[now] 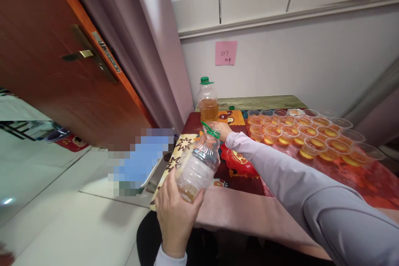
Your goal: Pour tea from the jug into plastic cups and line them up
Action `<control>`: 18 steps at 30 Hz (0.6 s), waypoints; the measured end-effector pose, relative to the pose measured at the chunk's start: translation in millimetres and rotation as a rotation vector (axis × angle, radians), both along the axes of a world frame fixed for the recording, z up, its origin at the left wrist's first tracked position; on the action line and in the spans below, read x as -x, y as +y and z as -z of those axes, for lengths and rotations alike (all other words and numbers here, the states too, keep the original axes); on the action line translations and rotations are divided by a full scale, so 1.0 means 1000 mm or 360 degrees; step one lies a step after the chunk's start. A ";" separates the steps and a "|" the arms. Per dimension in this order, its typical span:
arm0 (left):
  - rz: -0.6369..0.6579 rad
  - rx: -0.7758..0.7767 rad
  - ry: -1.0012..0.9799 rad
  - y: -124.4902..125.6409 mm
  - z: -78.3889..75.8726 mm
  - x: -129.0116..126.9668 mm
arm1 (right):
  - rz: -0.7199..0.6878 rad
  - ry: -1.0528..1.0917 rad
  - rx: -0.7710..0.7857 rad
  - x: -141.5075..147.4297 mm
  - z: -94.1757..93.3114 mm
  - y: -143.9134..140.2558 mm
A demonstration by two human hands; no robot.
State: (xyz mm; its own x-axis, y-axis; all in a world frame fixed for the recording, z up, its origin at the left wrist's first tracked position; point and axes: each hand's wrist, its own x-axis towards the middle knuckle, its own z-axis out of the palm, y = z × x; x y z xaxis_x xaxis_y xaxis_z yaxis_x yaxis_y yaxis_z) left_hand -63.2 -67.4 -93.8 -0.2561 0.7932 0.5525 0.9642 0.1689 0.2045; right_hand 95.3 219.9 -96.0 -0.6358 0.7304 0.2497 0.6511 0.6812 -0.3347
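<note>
A large clear plastic bottle [199, 166] is tilted in front of me, with a little amber liquid at its bottom. My left hand [177, 212] is closed around its base. At its top, beside the green neck ring [212, 131], my right hand [220, 130] is closed about the neck; its fingertips are partly hidden. Just behind stands a second bottle [208, 108], upright, green-capped and partly filled with amber liquid. Under my right forearm lies a red scalloped tray [238, 160]. Rows of clear plastic cups [289, 131] with amber liquid stand to the right.
A loose green cap [231, 108] lies near the table's back edge. A patterned cloth [185, 143] covers the table's left end. Left of the table are a tiled floor [93, 224], a blurred-out blue object [143, 160] and a wooden door [71, 70]. A pink note [226, 53] hangs on the wall.
</note>
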 end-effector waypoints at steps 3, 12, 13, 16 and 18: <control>-0.0003 0.0009 -0.0023 0.001 0.000 0.000 | 0.0033 0.0053 -0.0015 -0.002 0.004 0.001; -0.0022 0.0020 -0.0013 0.002 -0.001 -0.001 | 0.0217 0.0309 -0.0144 -0.012 -0.018 -0.014; -0.0026 0.0020 -0.0009 0.002 -0.001 -0.002 | 0.0238 0.0376 -0.0189 -0.019 -0.024 -0.017; -0.0031 0.0019 0.0002 0.002 -0.003 -0.003 | 0.0231 0.0547 -0.0354 -0.052 -0.035 -0.034; -0.0021 0.0011 -0.0004 0.003 -0.003 -0.003 | 0.0222 0.0518 -0.0406 -0.081 -0.030 -0.052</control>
